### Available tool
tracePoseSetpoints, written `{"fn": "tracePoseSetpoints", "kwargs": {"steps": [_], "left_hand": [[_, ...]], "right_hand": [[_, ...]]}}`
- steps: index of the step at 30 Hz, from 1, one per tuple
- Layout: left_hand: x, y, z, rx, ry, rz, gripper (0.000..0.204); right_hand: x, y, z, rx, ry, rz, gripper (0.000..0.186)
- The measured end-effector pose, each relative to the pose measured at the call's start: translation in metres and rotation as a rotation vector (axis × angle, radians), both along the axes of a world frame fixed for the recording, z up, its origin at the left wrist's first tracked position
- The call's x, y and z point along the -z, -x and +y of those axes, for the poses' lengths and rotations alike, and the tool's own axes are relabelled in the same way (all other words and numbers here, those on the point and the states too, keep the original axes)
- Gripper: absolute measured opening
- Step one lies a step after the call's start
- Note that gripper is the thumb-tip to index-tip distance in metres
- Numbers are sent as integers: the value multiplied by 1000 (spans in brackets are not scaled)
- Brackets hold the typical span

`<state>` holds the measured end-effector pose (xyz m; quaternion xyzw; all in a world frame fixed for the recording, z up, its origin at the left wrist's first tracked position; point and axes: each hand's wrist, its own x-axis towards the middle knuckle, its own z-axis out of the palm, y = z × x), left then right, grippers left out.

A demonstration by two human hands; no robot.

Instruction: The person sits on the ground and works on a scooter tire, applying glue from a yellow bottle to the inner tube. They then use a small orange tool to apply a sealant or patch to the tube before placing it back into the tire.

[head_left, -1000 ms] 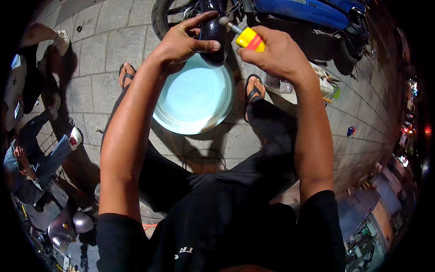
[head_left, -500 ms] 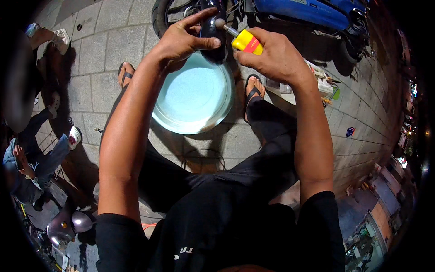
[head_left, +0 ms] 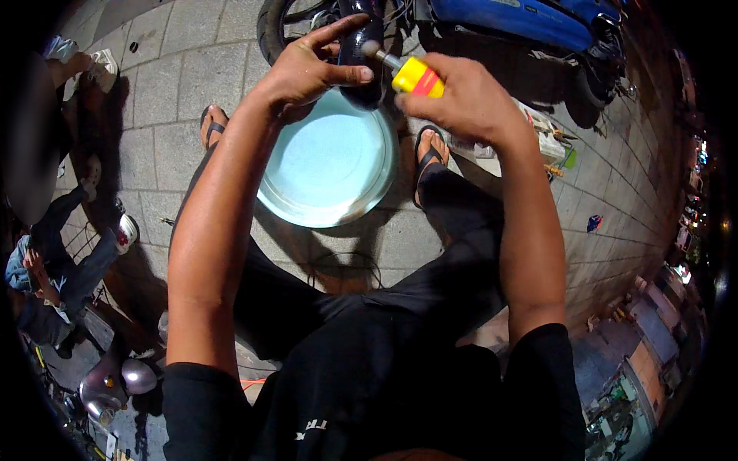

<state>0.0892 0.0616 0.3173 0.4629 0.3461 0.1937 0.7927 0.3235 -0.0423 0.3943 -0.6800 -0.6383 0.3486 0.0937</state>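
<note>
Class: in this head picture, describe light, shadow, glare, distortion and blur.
Head view: light falls brightly on the pale blue basin, with dark shadow on the paving below; head view: small highlights glint on the black tube; head view: paving joints curve at right; head view: a dark shape at far left is blurred.

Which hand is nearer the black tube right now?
Left. The left hand grips the black tube; the right hand is off to the tube's right, holding a yellow-handled tool that points toward it.

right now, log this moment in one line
left hand: holds black inner tube | right hand: grips yellow rotary tool | below: pale blue basin
</note>
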Motion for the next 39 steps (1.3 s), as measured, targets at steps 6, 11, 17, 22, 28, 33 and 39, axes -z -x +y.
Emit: {"fn": "tracePoseSetpoints", "kwargs": {"steps": [6, 11, 17, 22, 28, 33, 39], "left_hand": [[4, 6, 2, 52, -84, -31, 97], [7, 8, 5, 87, -39, -28, 101], [2, 4, 0, 36, -64, 57, 103], [-2, 3, -1, 39, -35, 60, 101], [7, 5, 0, 87, -39, -11, 100], [5, 5, -3, 70, -67, -33, 99], [7, 6, -4, 87, -72, 8, 101]], "right_hand": [[-1, -12, 0, 114, -52, 18, 47], [-3, -10, 2, 134, -40, 36, 52], [-2, -2, 5, 129, -42, 15, 67], [2, 8, 6, 72, -115, -5, 52], [-1, 15, 4, -36, -50, -97, 63], [-5, 13, 9, -27, -16, -112, 67], [-4, 14, 9, 50, 41, -99, 67]]}}
